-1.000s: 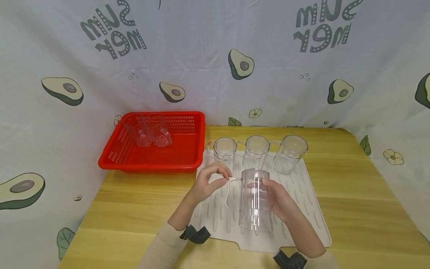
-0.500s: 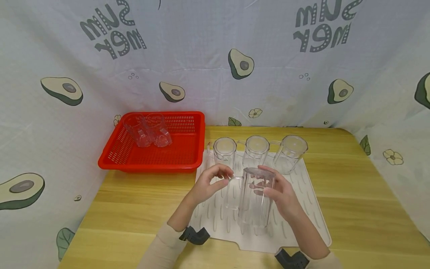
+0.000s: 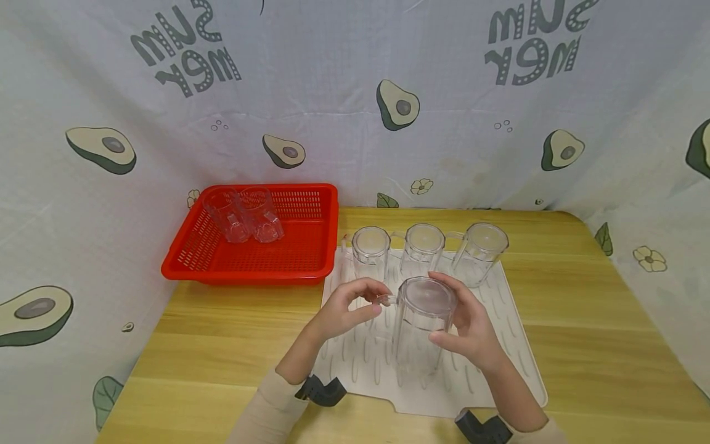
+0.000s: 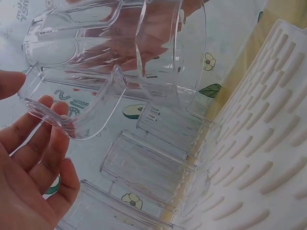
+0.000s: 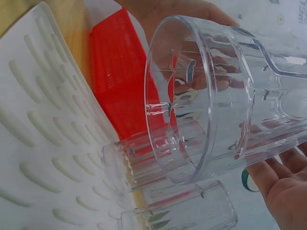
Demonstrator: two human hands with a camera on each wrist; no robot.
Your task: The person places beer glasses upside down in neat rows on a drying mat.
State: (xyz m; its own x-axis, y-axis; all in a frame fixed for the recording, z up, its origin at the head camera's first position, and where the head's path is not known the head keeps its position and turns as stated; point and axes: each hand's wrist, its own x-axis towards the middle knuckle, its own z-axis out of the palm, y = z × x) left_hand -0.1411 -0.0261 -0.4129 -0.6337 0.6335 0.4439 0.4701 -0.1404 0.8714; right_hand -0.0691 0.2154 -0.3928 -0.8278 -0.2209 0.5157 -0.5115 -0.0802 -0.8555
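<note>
A clear plastic mug (image 3: pixel 421 333) hangs upside down over the white ribbed draining tray (image 3: pixel 366 376), its closed base uppermost. My right hand (image 3: pixel 471 327) grips the mug's side near the base, thumb in front and fingers behind. On the other side my left hand (image 3: pixel 346 311) pinches the mug's handle (image 4: pixel 91 120) between thumb and fingers. In the right wrist view the mug's open rim (image 5: pixel 208 120) points toward the tray, apart from its ribs. Three matching mugs stand inverted in a row along the tray's far edge: left mug (image 3: pixel 371 243), middle mug (image 3: pixel 424 240), right mug (image 3: pixel 484 243).
A red perforated basket (image 3: pixel 249 274) stands at the back left, with two clear mugs (image 3: pixel 261 225) leaning inside it. Wooden tabletop (image 3: pixel 222 345) surrounds the tray. Behind it hangs a white curtain (image 3: pixel 344 154) with an avocado print.
The held mug has tilted so its base faces up toward the head camera. The right hand has shifted its hold toward the base, and the left fingers have taken the handle.
</note>
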